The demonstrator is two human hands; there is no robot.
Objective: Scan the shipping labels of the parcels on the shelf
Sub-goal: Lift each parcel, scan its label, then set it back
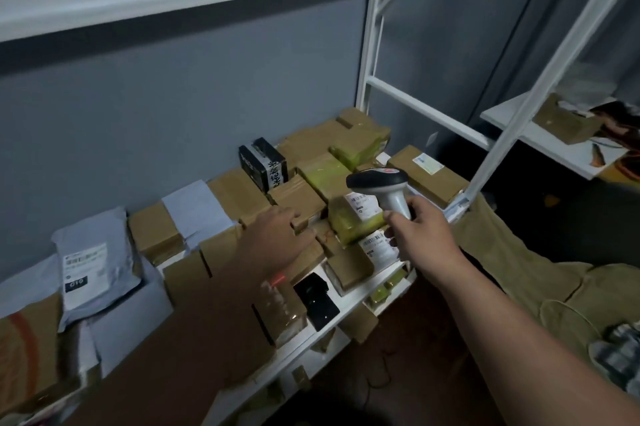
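Many brown cardboard parcels crowd the white shelf. My right hand grips the handle of a grey barcode scanner, whose head points left and down over a tape-wrapped parcel with a white shipping label. A second labelled parcel lies just below it. My left hand reaches over the boxes, its fingers resting on a small brown box left of the scanner. A red scan line shows near a clear-taped parcel at the shelf front.
A grey mailer bag with a label lies at the left. A black box stands at the back. White frame posts rise at the right, a second shelf with parcels beyond. Tan fabric lies lower right.
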